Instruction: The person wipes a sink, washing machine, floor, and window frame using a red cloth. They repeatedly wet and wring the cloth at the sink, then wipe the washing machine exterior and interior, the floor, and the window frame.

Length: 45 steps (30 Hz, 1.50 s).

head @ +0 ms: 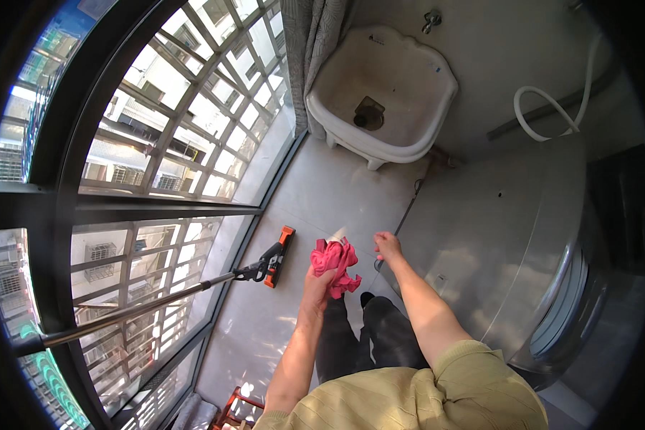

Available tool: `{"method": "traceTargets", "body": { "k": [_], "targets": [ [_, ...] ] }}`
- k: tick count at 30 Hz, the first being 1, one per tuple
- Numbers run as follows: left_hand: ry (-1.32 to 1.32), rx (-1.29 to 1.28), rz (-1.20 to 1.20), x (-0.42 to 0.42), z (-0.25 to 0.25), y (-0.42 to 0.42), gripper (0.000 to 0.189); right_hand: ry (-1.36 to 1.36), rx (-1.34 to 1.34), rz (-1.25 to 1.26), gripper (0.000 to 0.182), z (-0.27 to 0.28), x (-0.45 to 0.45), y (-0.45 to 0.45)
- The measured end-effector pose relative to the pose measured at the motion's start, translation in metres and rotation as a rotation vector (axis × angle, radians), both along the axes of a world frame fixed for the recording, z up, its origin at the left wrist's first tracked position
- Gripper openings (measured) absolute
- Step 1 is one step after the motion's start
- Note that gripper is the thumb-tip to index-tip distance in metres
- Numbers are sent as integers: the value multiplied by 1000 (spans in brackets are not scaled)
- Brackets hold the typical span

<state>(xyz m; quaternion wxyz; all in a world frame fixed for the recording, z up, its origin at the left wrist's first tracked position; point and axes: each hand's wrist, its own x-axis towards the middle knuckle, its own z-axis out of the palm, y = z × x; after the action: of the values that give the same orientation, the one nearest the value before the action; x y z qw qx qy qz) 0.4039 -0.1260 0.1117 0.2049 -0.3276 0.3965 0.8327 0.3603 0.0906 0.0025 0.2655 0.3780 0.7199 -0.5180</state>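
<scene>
My left hand (318, 286) grips a crumpled pink cloth (336, 264), which bunches above the fingers and hangs down on the right side. To the right of the cloth, apart from it, is my right hand (388, 247), its fingers curled; no held object is visible in it, though the inside of the fingers is partly hidden. Both hands are above the tiled floor, in front of my dark trousers. Left of the cloth, an orange and black flat mop head (279, 257) rests on the floor, its metal pole (140, 313) leaning towards the barred window.
A white ceramic mop sink (381, 91) stands ahead beneath a wall tap (431, 19), beside a grey curtain (301, 59). At right are a white hose (521, 115) and a front-loading washing machine (561, 306). Glass and metal window bars (166, 129) line the left. A red stool (231, 406) is partly visible low down.
</scene>
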Motion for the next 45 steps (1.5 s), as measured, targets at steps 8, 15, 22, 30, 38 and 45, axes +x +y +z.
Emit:
{"method": "traceTargets", "body": {
  "k": [8, 15, 22, 30, 38, 45],
  "targets": [
    [-4, -154, -310, -153, 42, 4, 52, 478, -52, -296, 31, 80, -173, 57],
    [144, -175, -410, -301, 63, 87, 41, 860, 97, -391, 57, 185, -423, 120],
    [380, -290, -607, -436, 0, 179, 50, 714, 618, -111, 48, 230, -511, 143],
    [1123, -1046, -698, -529, -99, 230, 34, 887, 683, 400, 26, 230, -509, 230],
    [1262, -861, -919, -602, -103, 278, 25, 887, 216, -153, 25, 167, -486, 217],
    [553, -262, -817, -589, -55, 290, 17, 628, 144, -290, 37, 51, -402, 194]
  ]
}}
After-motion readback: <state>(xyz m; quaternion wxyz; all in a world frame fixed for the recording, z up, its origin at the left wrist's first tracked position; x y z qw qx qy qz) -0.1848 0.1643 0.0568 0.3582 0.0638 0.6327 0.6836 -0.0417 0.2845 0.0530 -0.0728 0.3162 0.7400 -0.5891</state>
